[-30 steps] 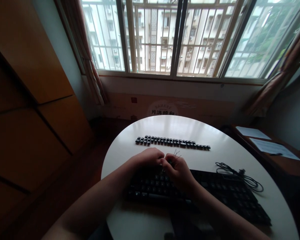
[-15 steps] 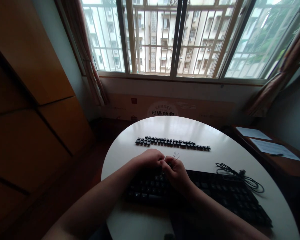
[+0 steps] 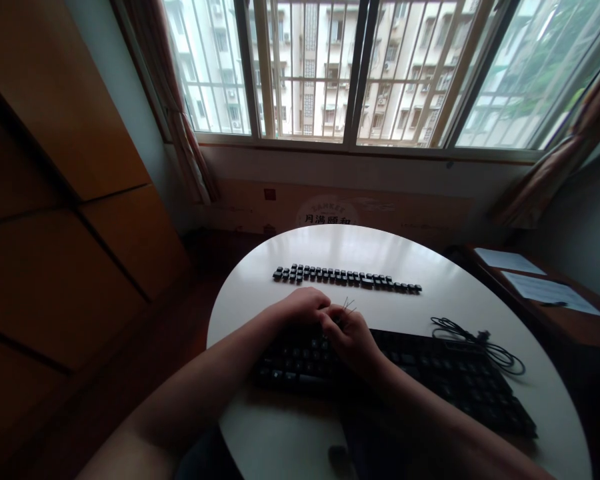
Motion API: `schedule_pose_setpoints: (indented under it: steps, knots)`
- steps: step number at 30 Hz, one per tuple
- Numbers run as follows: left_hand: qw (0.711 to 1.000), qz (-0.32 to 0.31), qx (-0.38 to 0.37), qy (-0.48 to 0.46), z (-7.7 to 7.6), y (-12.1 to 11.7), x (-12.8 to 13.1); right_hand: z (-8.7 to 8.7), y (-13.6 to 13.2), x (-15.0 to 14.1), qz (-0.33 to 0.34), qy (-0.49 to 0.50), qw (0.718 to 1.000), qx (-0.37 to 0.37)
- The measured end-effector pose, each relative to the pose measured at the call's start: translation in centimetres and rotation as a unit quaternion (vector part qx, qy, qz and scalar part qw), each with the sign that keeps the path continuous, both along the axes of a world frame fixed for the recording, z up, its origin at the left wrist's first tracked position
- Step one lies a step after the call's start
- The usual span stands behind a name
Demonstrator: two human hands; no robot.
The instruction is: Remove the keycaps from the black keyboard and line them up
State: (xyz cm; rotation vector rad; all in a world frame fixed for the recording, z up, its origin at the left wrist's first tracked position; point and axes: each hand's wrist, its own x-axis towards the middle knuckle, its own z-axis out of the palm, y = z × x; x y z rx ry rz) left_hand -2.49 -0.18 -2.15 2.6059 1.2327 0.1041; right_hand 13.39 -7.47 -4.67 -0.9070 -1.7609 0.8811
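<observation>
Both hands meet above the black keyboard point(image 3: 300, 380), over its upper left part. My right hand point(image 3: 349, 331) is closed around a wire keycap puller point(image 3: 349, 305), whose thin wires stick out past the fingers toward the window. My left hand point(image 3: 307, 305) is curled, its fingertips against the right hand's thumb and fingers. Whatever the left fingers pinch is hidden. Beyond the hands, loose black keycaps point(image 3: 350, 277) stand in rows on the white round table point(image 3: 330, 243). Forearms and hands cover part of the keys.
A coiled black cable point(image 3: 500, 357) lies on the table behind the keyboard's right end. A small dark object point(image 3: 338, 456) sits near the front edge. Papers point(image 3: 550, 293) with a pen rest on a brown surface at right. A window stands behind the table.
The view has tilted slightly, so the table and keyboard appear a little higher. Both hands stay together over the keyboard with the same grip.
</observation>
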Motion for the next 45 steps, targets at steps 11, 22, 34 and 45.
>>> schedule_pose_setpoints:
  steps: [11,22,34,45]
  knots:
    - [1.0,-0.002,0.006,0.001,-0.4,0.3,0.0,-0.3,0.4,-0.2,-0.03,-0.029,0.999,-0.001]
    - [1.0,0.004,0.014,0.003,-0.9,0.7,-0.1,-0.3,0.5,-0.3,0.037,-0.041,0.998,0.0]
    - [0.999,0.005,0.036,-0.002,-1.2,0.5,-0.2,0.3,-0.7,-0.8,0.046,-0.12,0.987,0.098]
    - [0.999,0.005,0.035,-0.017,-1.2,0.5,-0.2,-0.7,-0.2,-0.3,-0.011,0.005,0.998,0.06]
